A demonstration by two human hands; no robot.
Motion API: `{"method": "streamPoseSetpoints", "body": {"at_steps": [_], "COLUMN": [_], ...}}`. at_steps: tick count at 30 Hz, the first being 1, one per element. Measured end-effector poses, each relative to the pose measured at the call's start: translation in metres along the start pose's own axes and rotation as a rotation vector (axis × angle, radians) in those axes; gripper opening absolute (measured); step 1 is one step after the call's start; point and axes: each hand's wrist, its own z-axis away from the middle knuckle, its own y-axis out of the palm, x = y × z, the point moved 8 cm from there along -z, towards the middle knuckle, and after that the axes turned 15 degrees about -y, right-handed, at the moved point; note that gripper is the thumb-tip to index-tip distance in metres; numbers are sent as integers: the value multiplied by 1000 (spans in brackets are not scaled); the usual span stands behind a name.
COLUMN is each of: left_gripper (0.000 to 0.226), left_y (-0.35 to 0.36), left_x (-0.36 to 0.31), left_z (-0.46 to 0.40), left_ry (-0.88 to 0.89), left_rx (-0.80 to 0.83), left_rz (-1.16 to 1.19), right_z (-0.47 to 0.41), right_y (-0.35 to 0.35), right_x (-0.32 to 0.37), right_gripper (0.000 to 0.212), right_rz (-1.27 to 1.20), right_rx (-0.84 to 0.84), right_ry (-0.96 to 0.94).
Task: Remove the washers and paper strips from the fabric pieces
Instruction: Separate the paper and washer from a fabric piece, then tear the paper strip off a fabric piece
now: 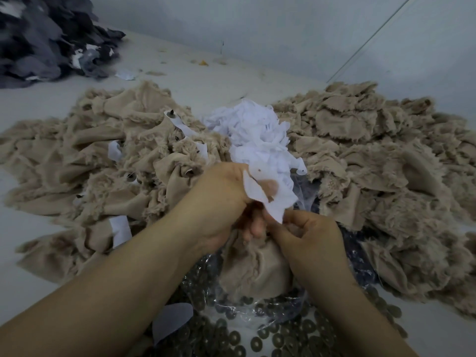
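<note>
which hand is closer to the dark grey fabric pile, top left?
Left. The left hand sits below-right of the dark grey fabric pile; the right hand is farther right.

From my seat the feed looks dim and cool, with a bluish-grey cast over the whole floor (231,81). Light is soft and even; I can't tell its source. Shadows are faint, deepest under the forearms at 6 o'clock. The paper pile (257,132) at 12 o'clock is the brightest patch, nearly washed out. Clear plastic (231,310) over the washers (278,338) gives small glints. The dark cloth heap (43,39) at 10 o'clock is smeared, and the wide lens bends the edges.
</note>
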Motion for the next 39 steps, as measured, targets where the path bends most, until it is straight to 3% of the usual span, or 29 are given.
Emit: {"method": "streamPoseSetpoints", "body": {"at_steps": [5, 8, 10, 12, 16, 19, 23, 29, 33, 39], "left_gripper": [12, 7, 8, 27, 57, 44, 18, 8, 8, 14], "left_y": [3, 1, -8, -16, -17, -16, -17, -1, -7, -17], "left_x": [28, 35, 37, 36, 33, 34, 31, 18, 16, 19], "left_z": [-6, -9, -9, -6, 7, 15, 20, 17, 14, 13], "left_ry": [-38, -73, -96, -122, -204, -211, -170, -1, 77, 80], "left_rx": [-116, -104, -163, -180, -10, 83, 69, -14, -168, -232], "left_rz": [-56, -16, -6, -20, -168, -281, -302, -248, -297, -291], "right_z": [-1, 0, 1, 2, 2, 3, 2, 4, 3, 2], "right_y": [2, 1, 2, 2, -1, -2, -2, 5, 8, 4], "right_x": [-3, -3, -3, -3, -1, -1, -2, 2, 4, 0], "right_gripper": [10, 30, 22, 6, 29, 29, 21, 31, 29, 25], "right_rz": [119, -13, -91, -137, -146, -137, -146, -223, -305, -241], "right_rx": [41, 26, -2, -17, -34, -40, -59, 14, 20, -4], "right_ry": [-11, 30, 37, 42, 62, 95, 108, 89, 72, 57]}}
